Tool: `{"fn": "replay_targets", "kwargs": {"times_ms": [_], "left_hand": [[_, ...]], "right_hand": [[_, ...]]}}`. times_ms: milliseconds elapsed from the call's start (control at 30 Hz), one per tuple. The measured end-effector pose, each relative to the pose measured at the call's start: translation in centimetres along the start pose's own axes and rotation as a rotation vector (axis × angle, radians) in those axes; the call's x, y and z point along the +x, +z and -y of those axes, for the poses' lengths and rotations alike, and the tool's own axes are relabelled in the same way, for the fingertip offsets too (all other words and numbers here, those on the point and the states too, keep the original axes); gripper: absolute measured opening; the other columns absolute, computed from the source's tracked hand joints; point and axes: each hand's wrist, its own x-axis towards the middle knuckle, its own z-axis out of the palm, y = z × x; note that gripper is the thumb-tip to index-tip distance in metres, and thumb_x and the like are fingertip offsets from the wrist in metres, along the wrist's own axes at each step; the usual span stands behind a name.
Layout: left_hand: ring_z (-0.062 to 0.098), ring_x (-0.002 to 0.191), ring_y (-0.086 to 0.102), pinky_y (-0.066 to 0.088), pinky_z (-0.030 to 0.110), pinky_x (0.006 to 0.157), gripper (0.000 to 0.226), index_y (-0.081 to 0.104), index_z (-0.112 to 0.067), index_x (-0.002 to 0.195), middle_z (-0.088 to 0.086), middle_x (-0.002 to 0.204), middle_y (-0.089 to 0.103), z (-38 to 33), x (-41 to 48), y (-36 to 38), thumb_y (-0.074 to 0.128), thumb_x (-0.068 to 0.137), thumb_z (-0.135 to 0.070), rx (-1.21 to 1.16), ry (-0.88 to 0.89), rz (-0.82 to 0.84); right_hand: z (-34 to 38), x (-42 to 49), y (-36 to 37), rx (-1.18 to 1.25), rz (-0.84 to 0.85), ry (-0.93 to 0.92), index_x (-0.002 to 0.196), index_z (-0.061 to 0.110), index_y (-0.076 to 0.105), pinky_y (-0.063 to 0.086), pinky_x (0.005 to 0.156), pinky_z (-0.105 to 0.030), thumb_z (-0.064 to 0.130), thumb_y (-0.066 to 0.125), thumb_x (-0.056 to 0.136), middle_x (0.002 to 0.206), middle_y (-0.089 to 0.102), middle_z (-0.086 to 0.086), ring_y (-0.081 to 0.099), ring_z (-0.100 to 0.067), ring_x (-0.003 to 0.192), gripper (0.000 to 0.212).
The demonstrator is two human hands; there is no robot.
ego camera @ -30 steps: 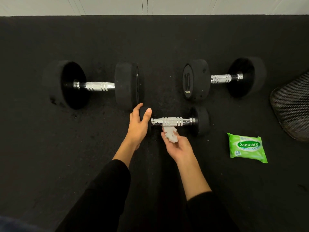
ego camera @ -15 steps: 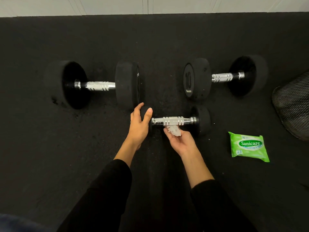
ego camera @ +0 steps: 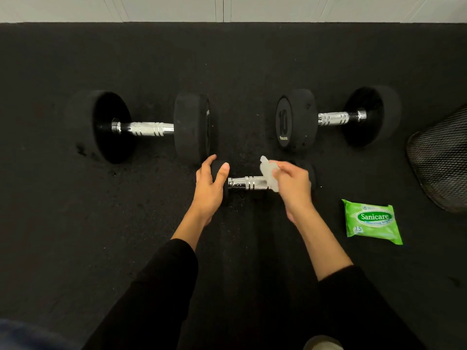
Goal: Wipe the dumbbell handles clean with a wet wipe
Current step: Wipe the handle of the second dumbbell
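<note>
A small black dumbbell with a chrome handle [ego camera: 246,183] lies on the floor just ahead of me. My left hand [ego camera: 209,186] cups its left head, thumb and fingers around the black end. My right hand [ego camera: 293,184] holds a white wet wipe [ego camera: 269,173] and presses it over the right part of the handle, hiding that end and most of the right head. Two larger dumbbells lie farther back: one at the left [ego camera: 144,128], one at the right marked 10 [ego camera: 333,118].
A green Sanicare wipe pack [ego camera: 371,221] lies on the black rubber floor [ego camera: 75,236] to the right of my right forearm. A black mesh object [ego camera: 442,157] sits at the far right edge. A white wall base [ego camera: 227,8] runs along the back.
My right hand turned over from below the handle, palm up, to on top of its right part, carrying the wipe up and over. My left hand stayed on the left head.
</note>
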Motion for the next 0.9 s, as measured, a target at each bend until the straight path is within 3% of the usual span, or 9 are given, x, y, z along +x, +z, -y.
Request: {"fn": "replay_targets", "kwargs": {"times_ms": [67,200,333,500,600,767,900], "left_hand": [[0.020,0.139,0.029,0.030,0.031,0.106,0.057,0.026,-0.032,0.148,0.002,0.152,0.024,0.1,0.0,0.0,0.046,0.096,-0.047,-0.003,0.003,-0.001],[0.020,0.139,0.029,0.030,0.030,0.104,0.057,0.026,-0.032,0.147,0.002,0.153,0.023,0.1,0.1,0.0,0.046,0.096,-0.047,0.008,0.009,-0.005],[0.019,0.137,0.032,0.031,0.030,0.106,0.056,0.027,-0.032,0.147,0.002,0.150,0.026,0.3,0.1,0.0,0.047,0.096,-0.047,0.009,0.016,-0.007],[0.018,0.136,0.033,0.032,0.028,0.103,0.059,0.026,-0.031,0.148,0.002,0.150,0.028,0.6,0.3,-0.2,0.048,0.095,-0.047,0.007,0.030,0.009],[0.019,0.135,0.037,0.035,0.038,0.110,0.062,0.027,-0.033,0.147,0.002,0.149,0.033,1.1,0.6,-0.2,0.051,0.093,-0.051,-0.012,0.027,0.022],[0.021,0.133,0.040,0.038,0.046,0.109,0.062,0.028,-0.036,0.144,0.003,0.148,0.036,1.3,0.8,-0.2,0.052,0.090,-0.054,-0.018,0.021,0.023],[0.023,0.133,0.041,0.040,0.049,0.107,0.064,0.029,-0.038,0.143,0.004,0.147,0.037,1.5,0.8,-0.2,0.053,0.087,-0.058,-0.035,0.023,0.023]], "right_hand": [[-0.1,0.6,0.1,-0.496,0.085,-0.335,0.114,0.017,0.068,0.038,0.066,-0.009,0.009,0.046,0.095,0.096,0.065,0.001,0.058,-0.013,0.086,0.030],[0.2,3.4,1.1,-0.934,0.333,-0.362,0.108,0.012,0.068,0.049,0.073,-0.033,0.005,0.042,0.091,0.099,0.066,-0.015,0.061,-0.029,0.090,0.032],[1.5,4.5,3.2,-0.996,0.456,-0.311,0.106,0.011,0.070,0.054,0.078,-0.039,0.005,0.046,0.088,0.101,0.065,-0.018,0.062,-0.031,0.091,0.030],[1.3,3.1,3.4,-0.890,0.560,-0.426,0.111,0.013,0.067,0.052,0.074,-0.033,0.008,0.043,0.096,0.100,0.066,-0.013,0.062,-0.023,0.087,0.029],[1.0,3.2,1.7,-0.883,0.578,-0.483,0.112,0.015,0.067,0.042,0.062,-0.022,0.008,0.044,0.097,0.093,0.063,-0.005,0.058,-0.013,0.076,0.029],[1.7,4.3,2.0,-0.895,0.593,-0.397,0.106,0.015,0.069,0.046,0.070,-0.028,0.006,0.040,0.095,0.099,0.065,-0.009,0.060,-0.019,0.086,0.032],[2.2,3.8,4.5,-0.919,0.640,-0.357,0.110,0.011,0.064,0.043,0.067,-0.031,0.008,0.038,0.096,0.098,0.060,-0.012,0.058,-0.023,0.087,0.030]]}}
